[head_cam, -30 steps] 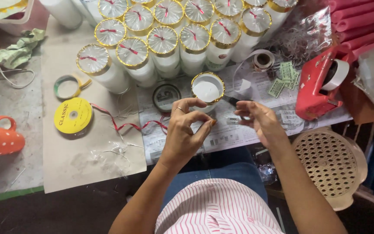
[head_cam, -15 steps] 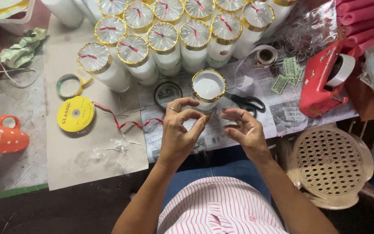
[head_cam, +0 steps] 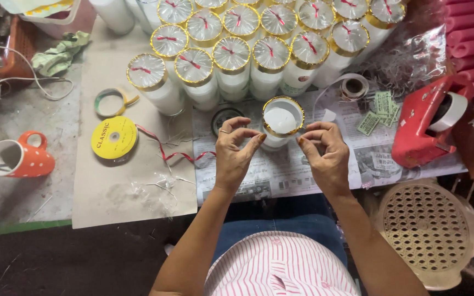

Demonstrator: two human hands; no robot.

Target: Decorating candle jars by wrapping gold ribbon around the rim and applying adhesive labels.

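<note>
An open white cylinder with a gold rim (head_cam: pixel 282 118) stands on newspaper (head_cam: pixel 281 170) right in front of me. My left hand (head_cam: pixel 236 153) pinches thumb and forefinger together at the left side of its gold rim. Opposite it, my right hand (head_cam: pixel 326 153) pinches at the right side of the rim. Both sets of fingertips touch the rim. What exactly lies between the fingertips is too small to tell.
Behind stand several gold-rimmed cylinders (head_cam: pixel 231 57) capped with clear film and red ribbon. A yellow ribbon spool (head_cam: pixel 114 137), loose red ribbon (head_cam: pixel 171 154), a green tape ring (head_cam: pixel 109 102) and an orange mug (head_cam: pixel 20 158) lie left. At right are a red tape dispenser (head_cam: pixel 423 126), green labels (head_cam: pixel 378 107) and a plastic stool (head_cam: pixel 432 233).
My right hand has moved left and closed in on the cylinder's rim. The black scissors seen beside it half a second ago are no longer visible.
</note>
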